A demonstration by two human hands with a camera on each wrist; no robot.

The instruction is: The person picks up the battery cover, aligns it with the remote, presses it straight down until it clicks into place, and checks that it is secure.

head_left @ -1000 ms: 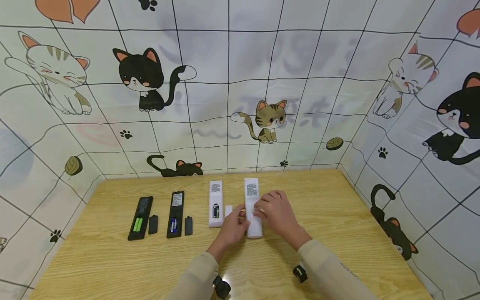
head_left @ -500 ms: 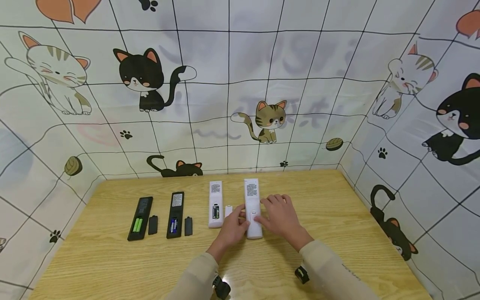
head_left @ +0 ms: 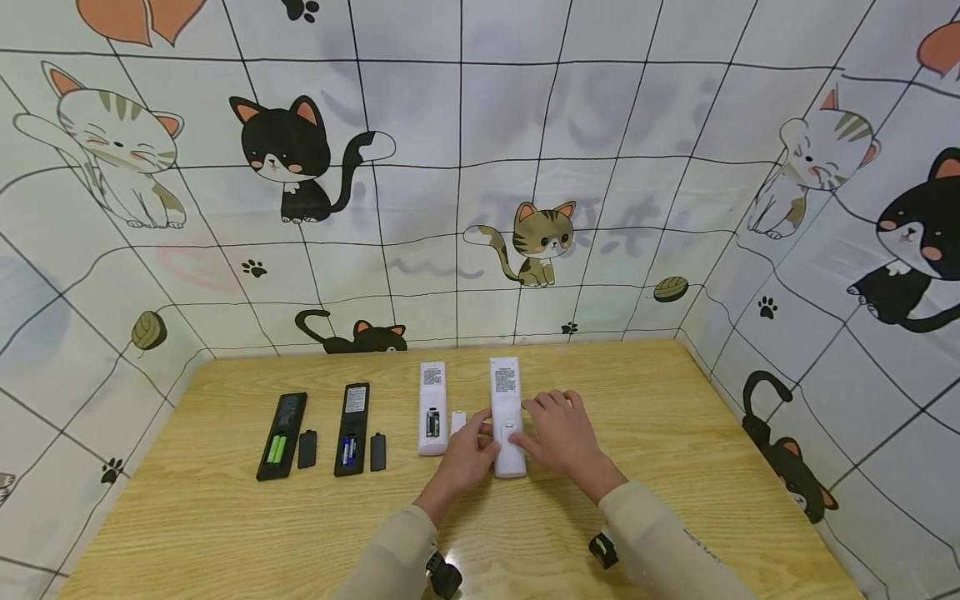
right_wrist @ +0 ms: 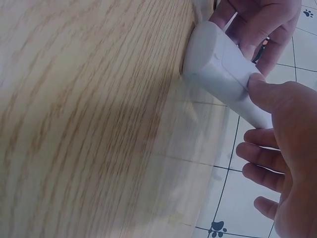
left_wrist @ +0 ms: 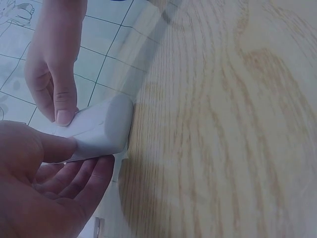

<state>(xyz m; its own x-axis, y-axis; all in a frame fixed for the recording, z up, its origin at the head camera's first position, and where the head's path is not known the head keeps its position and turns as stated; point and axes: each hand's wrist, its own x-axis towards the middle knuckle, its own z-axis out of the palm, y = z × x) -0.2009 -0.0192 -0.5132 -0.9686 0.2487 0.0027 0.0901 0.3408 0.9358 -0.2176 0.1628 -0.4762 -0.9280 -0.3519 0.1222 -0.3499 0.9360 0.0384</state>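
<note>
A white remote control (head_left: pixel 506 400) lies back side up on the table. My left hand (head_left: pixel 468 457) grips its left side, thumb on top and fingers along the edge in the left wrist view. Thumb down on the remote's battery cover (head_left: pixel 509 427), my right hand (head_left: pixel 566 433) has its forefinger at the right edge. Its other fingers spread apart beside the remote in the right wrist view. A second white remote (head_left: pixel 432 387) with two batteries (head_left: pixel 432 422) in its bare compartment lies to the left. Its loose white cover (head_left: pixel 457 420) is partly hidden behind my left hand.
Further left lie two black remotes, one with green batteries (head_left: pixel 276 449), the other with blue batteries (head_left: pixel 348 451). Each has a loose black cover beside it, the left cover (head_left: pixel 307 448) and the right cover (head_left: pixel 378 452). Cat-print cloth (head_left: pixel 420 192) walls the wooden table (head_left: pixel 645 392).
My right fingers have drawn back from over the battery cover to the remote's right side, leaving the thumb on the cover. The left hand keeps its hold; the remote stays in place.
</note>
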